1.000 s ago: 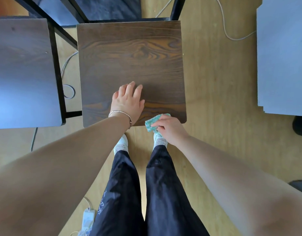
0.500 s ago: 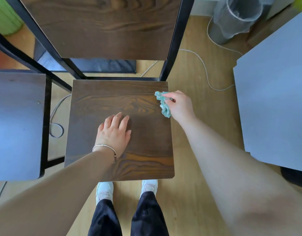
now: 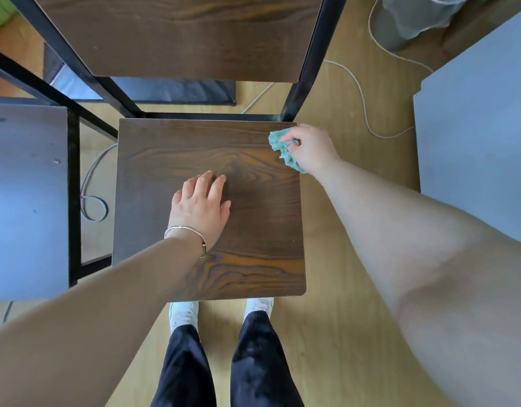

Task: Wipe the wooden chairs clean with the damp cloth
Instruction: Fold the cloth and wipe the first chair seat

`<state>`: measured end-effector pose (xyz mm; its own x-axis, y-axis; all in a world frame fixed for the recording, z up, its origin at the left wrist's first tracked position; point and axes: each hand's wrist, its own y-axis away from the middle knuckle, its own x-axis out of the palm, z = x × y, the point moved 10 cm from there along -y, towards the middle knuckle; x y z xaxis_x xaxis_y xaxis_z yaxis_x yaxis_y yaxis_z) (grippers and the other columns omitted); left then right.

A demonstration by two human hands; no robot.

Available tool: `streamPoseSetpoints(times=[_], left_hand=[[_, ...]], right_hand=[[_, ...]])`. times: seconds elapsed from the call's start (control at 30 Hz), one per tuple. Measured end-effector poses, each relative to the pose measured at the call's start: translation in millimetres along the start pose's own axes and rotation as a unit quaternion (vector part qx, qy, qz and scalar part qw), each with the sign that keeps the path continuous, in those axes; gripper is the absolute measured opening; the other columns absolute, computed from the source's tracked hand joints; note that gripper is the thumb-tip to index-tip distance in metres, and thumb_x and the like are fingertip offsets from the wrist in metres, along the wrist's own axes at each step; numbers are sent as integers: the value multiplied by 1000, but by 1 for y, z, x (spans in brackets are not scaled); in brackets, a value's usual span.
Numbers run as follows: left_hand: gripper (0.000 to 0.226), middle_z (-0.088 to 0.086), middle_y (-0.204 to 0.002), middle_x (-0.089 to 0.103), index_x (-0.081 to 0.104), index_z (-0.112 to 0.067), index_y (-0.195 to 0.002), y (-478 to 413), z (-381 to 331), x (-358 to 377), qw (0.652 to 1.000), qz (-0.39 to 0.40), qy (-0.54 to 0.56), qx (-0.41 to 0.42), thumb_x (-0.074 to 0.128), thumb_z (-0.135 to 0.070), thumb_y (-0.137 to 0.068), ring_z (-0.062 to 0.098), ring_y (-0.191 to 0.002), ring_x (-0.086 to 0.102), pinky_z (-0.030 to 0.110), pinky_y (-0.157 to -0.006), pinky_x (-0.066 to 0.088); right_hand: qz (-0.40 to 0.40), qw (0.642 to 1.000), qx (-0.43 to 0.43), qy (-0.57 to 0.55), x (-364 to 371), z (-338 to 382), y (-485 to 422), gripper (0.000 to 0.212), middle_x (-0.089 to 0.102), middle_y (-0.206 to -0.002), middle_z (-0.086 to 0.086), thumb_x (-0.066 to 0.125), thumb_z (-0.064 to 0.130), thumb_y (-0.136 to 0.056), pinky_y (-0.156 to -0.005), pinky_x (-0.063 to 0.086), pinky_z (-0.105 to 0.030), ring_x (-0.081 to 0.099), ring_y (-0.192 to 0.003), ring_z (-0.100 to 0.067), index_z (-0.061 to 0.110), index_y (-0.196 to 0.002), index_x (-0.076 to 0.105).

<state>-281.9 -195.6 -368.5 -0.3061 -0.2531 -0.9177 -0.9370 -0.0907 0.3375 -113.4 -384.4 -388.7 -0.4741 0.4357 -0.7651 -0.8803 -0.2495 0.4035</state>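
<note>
A dark wooden chair seat (image 3: 253, 230) with a black metal frame stands right below me, its wooden backrest (image 3: 180, 33) at the top of the view. My left hand (image 3: 200, 207) lies flat on the middle of the seat, fingers apart, a thin bracelet on the wrist. My right hand (image 3: 310, 148) grips a crumpled teal cloth (image 3: 284, 149) and presses it against the seat's far right edge, near the back corner. Part of the cloth is hidden under my fingers.
A second chair seat (image 3: 24, 201) stands close on the left. A grey table top (image 3: 476, 142) fills the right side. White cables (image 3: 365, 107) and a grey cable loop (image 3: 93, 207) lie on the wooden floor. A bin (image 3: 400, 22) stands at the top right. My feet are at the seat's front edge.
My right hand carried the cloth from the seat's front edge up along the right side to the far right corner. My left hand stayed flat on the seat. The view tilted upward.
</note>
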Motion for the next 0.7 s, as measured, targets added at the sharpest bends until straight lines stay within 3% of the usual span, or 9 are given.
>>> streamPoseSetpoints(times=[0.13, 0.27, 0.4, 0.5, 0.6, 0.7], left_hand=[[52, 6, -146, 38, 38, -19, -142, 11, 3, -2, 1000, 9, 10, -11, 48, -37, -94, 33, -129, 34, 48, -101, 36], [52, 7, -147, 37, 36, -19, -142, 29, 2, -1, 1000, 19, 7, -4, 46, -38, -95, 33, -130, 33, 48, -101, 35], [53, 7, -148, 36, 36, -19, -143, 51, -3, 4, 1000, 26, 2, 12, 46, -38, -95, 34, -129, 33, 49, -101, 35], [53, 7, -148, 35, 36, -19, -143, 67, -7, 11, 999, 34, -2, 24, 46, -38, -95, 34, -129, 34, 49, -101, 35], [53, 6, -147, 36, 36, -19, -143, 81, -10, 16, 999, 36, -7, 37, 48, -38, -94, 34, -128, 34, 49, -101, 35], [53, 7, -147, 37, 37, -18, -142, 90, -11, 19, 998, 39, -14, 48, 49, -37, -94, 34, -128, 35, 50, -100, 36]], right_hand=[[47, 999, -12, -2, 24, -13, 59, 23, 59, -125, 2, 55, 10, -95, -75, 39, -17, 56, -99, -16, 20, -103, 75], [74, 997, -11, -4, 50, -28, 123, 24, 58, -130, 1, 56, 4, -92, -63, 31, 1, 54, -88, -13, 17, -101, 75], [93, 995, -17, 3, 77, -38, 181, 24, 63, -122, 0, 57, 0, -89, -63, 30, -11, 55, -84, -15, 13, -99, 75], [104, 994, -23, 19, 97, -43, 219, 25, 64, -118, 1, 56, 1, -89, -63, 31, -9, 61, -96, -20, 13, -101, 75], [121, 992, -25, 14, 116, -44, 247, 27, 64, -116, 1, 54, 1, -90, -72, 43, -24, 61, -98, -21, 14, -102, 74], [124, 992, -27, 10, 127, -42, 264, 28, 65, -112, 2, 52, 0, -91, -75, 43, -23, 61, -98, -19, 13, -102, 74]])
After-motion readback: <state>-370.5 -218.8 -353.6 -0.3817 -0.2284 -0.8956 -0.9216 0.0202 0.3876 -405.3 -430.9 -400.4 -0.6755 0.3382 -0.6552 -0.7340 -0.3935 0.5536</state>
